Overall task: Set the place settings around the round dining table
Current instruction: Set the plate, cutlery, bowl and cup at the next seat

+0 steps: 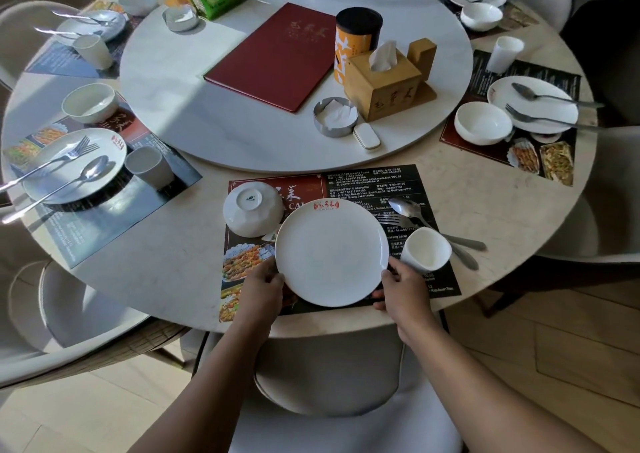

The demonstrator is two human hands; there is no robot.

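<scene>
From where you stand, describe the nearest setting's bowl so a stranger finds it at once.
At the near edge of the round table lies a dark placemat with a white plate. The bowl sits left of the plate's far rim. Alone among the bowls, it is upside down, foot ring up.

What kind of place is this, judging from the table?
Probably a Chinese restaurant: a red menu book lies on the lazy Susan, and the near placemat carries food photos and addresses.
</scene>
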